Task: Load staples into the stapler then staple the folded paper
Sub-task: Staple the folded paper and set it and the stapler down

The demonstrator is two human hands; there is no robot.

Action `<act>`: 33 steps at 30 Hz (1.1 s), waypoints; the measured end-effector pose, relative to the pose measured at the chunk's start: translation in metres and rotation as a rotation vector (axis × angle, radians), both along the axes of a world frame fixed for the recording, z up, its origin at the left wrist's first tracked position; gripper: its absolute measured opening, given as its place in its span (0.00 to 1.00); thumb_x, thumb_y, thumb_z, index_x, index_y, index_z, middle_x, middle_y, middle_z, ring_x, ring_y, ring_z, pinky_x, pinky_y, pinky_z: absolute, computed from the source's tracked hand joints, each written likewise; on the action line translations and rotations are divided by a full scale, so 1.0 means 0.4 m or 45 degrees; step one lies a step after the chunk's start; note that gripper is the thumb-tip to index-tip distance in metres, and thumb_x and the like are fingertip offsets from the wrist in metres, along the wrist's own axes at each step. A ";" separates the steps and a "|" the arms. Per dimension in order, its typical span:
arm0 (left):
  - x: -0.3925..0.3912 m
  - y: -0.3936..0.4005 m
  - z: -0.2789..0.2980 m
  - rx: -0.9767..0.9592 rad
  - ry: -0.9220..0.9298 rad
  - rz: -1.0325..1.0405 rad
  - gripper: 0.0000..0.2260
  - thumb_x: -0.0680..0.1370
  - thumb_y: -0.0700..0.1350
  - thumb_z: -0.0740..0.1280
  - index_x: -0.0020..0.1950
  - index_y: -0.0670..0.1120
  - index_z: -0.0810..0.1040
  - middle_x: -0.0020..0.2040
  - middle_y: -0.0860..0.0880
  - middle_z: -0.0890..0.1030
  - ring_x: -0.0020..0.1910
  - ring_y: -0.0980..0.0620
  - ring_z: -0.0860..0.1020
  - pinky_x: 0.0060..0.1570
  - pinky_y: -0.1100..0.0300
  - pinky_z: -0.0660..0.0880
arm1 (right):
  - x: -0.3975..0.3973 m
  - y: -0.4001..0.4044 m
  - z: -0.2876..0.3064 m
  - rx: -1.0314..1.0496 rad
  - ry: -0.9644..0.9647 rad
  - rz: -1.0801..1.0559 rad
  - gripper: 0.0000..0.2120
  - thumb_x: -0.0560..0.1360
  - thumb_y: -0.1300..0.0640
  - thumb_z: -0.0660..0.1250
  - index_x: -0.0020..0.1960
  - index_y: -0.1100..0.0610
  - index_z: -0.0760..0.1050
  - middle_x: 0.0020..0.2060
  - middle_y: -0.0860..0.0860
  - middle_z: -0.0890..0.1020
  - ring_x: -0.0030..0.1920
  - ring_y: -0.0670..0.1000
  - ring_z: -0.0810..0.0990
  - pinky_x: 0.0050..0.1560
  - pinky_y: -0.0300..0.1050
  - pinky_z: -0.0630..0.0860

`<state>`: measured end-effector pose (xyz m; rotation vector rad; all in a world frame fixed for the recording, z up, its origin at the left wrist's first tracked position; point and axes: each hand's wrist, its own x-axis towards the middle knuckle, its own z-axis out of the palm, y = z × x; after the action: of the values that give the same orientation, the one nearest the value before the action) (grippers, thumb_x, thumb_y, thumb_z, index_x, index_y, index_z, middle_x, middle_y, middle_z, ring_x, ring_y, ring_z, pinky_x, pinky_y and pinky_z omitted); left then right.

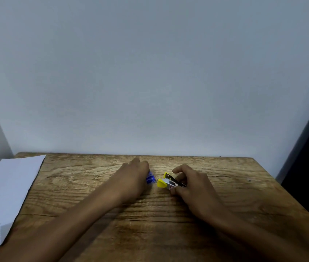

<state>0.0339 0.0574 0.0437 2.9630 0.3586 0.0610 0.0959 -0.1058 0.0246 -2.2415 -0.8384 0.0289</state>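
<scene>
The stapler, yellow with a metal body, lies near the middle of the wooden desk, and it looks opened, its yellow top lifted away from the metal part. The right hand has its grip closed on the stapler from the right side, the fingers curled around it. Just left of the stapler lies a small blue box, probably the staples. The left hand covers most of this box with bent fingers touching it; whether its grip really holds the box, I cannot tell. Far left of the stapler, a white paper lies over the desk edge.
</scene>
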 end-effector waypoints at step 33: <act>0.159 0.098 -0.053 -0.270 -0.364 -0.202 0.18 0.73 0.36 0.66 0.63 0.47 0.74 0.57 0.47 0.76 0.56 0.47 0.74 0.56 0.52 0.73 | 0.185 0.170 -0.078 0.300 -0.035 0.012 0.24 0.70 0.67 0.70 0.64 0.57 0.67 0.48 0.53 0.77 0.49 0.50 0.79 0.51 0.42 0.78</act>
<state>0.0976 0.0966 0.0226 2.7099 0.0858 0.3959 0.1700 -0.0379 -0.0065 -2.0206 -0.8226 -0.0922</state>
